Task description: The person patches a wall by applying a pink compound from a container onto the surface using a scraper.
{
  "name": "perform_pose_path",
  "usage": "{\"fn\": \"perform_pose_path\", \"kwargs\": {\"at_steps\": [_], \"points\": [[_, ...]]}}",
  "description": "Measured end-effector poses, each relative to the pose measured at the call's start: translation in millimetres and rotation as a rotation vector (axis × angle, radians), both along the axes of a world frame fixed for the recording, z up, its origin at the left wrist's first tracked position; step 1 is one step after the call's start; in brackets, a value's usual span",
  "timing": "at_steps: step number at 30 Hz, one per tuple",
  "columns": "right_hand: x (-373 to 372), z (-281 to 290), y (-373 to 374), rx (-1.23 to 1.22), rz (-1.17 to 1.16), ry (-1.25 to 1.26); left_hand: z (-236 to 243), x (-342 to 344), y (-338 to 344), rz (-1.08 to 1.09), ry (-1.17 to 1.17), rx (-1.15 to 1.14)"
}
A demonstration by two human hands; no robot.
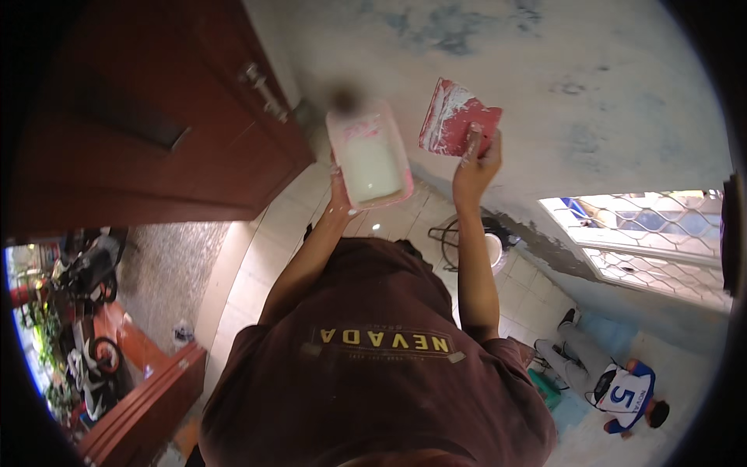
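My left hand (340, 192) is closed on the side of a pink tray (398, 162), and its fingers are partly hidden beneath it. Smooth white paste (373, 167) lies in the tray, with smears along the rim. Up and to the right, my right hand (477, 167) grips a flat red scraper (459, 117) by its lower edge. White streaks coat the scraper's left and upper part. Both hands are raised in front of the patchy grey-white wall (529, 101); whether the scraper touches it I cannot tell.
A dark red door (233, 156) with a metal handle stands at the left. At the right is a window with a wire grille (654, 226). A stool-like frame (445, 237) and white bucket (493, 249) stand on the tiles. Another person (622, 393) is at lower right; motorcycles (93, 265) are outside.
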State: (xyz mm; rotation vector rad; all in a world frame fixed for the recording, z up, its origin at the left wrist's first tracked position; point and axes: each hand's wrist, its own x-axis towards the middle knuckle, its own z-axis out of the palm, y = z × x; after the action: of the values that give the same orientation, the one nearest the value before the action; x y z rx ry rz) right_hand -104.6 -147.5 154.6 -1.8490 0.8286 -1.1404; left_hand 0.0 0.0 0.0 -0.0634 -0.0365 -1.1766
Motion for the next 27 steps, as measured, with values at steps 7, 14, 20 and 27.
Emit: {"fn": "perform_pose_path", "kwargs": {"at_steps": [7, 14, 20, 27], "points": [[28.1, 24.3, 21.3, -0.120, 0.185, 0.351, -15.5, 34.4, -28.9, -0.029, 0.038, 0.166], [63.1, -38.5, 54.0, -0.223, 0.220, 0.572, -2.2, 44.9, 0.2, 0.004, -0.011, 0.173], [84.3, -33.8, 79.7, -0.180, 0.203, 0.490, -4.6, 54.7, 4.0, 0.046, -0.104, 0.285], [87.1, -30.2, 85.0, -0.291, 0.179, 0.554, -9.0, 62.3, 15.1, -0.086, 0.045, 0.083]]}}
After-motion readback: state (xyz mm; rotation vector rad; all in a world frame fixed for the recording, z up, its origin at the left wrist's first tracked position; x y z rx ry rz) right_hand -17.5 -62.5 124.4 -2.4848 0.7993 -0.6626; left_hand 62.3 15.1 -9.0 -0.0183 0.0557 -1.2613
